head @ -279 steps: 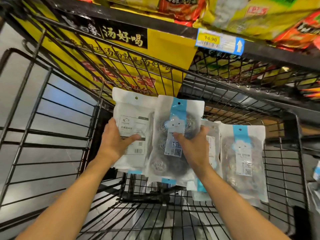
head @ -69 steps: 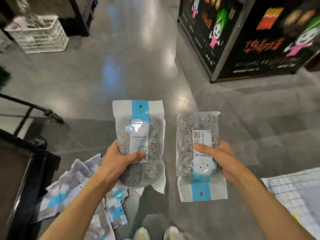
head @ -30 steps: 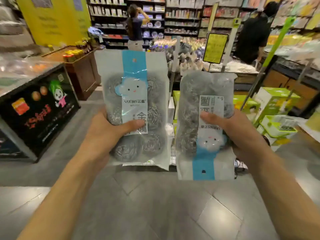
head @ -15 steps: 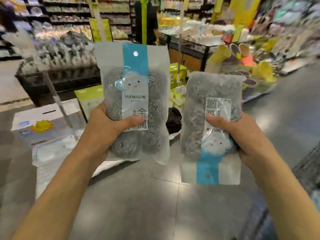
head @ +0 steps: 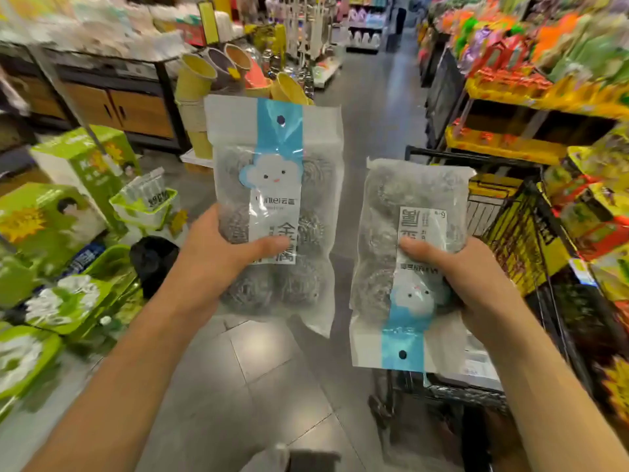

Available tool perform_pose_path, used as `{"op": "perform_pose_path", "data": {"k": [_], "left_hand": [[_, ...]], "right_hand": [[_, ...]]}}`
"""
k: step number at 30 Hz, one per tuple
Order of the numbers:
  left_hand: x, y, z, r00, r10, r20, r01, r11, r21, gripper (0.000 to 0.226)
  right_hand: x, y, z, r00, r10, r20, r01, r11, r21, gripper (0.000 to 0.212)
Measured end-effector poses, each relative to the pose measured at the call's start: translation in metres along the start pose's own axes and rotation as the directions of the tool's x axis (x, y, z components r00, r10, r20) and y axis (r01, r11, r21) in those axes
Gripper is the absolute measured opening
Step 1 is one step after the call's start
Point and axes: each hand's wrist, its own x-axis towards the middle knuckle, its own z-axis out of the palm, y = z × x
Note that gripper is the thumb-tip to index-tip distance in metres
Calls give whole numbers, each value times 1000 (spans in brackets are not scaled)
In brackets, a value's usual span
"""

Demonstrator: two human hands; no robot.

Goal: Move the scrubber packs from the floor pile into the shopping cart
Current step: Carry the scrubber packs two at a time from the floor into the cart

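Cart (head: 510, 199) now in view, clear blue-striped scrubber packs (head: 275, 206)

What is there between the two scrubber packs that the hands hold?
Nothing. In the head view, the left pack and the right pack are apart, and only grey floor shows through the gap.

I see a store aisle with a grey tiled floor (head: 272, 376) that shines under overhead light. On my left stand green boxes (head: 78, 165) and green trays (head: 68, 301), behind them a counter with wooden cabinet doors (head: 119, 110). Stacked yellow paper cups (head: 195, 83) lean beside it. On the right, yellow shelves (head: 510, 144) carry blurred, bright packets.
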Motion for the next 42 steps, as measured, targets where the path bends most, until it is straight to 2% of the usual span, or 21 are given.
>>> {"op": "perform_pose_path", "data": {"k": [4,7,11,15,22,24,29,34,39,42], "left_hand": [[78,4,34,982,-10,189,12,1000,-8,69],[131,1,62,955,-12,296,10,1000,6,79],[185,-9,107,909,-24,416,18,1000,19,89],[223,-23,154,850,-69,522,45,997,59,86],[292,-39,275,748,-139,649,89,990,109,73],[309,-41,315,699,-156,698,98,988,122,70],[334,-45,403,589,-172,790,56,983,172,78],[340,-57,478,455,-178,873,7,981,196,70],[331,-81,543,235,-239,942,-32,967,253,66],[329,-104,575,97,-297,950,-85,949,305,76]], "right_hand": [[37,-4,-16,983,33,-179,-28,999,32,28],[61,-2,-28,956,45,-291,-26,997,70,24],[85,6,-47,913,63,-403,-22,994,105,35],[107,16,-71,866,91,-492,-26,990,136,48],[166,46,-140,760,174,-627,-27,971,237,42],[181,51,-164,725,193,-661,-20,966,259,42],[201,62,-217,625,227,-747,21,951,307,36],[194,82,-248,487,282,-827,44,937,346,39],[180,106,-262,302,338,-892,41,930,366,34],[174,123,-267,213,379,-901,28,919,393,40]]}}
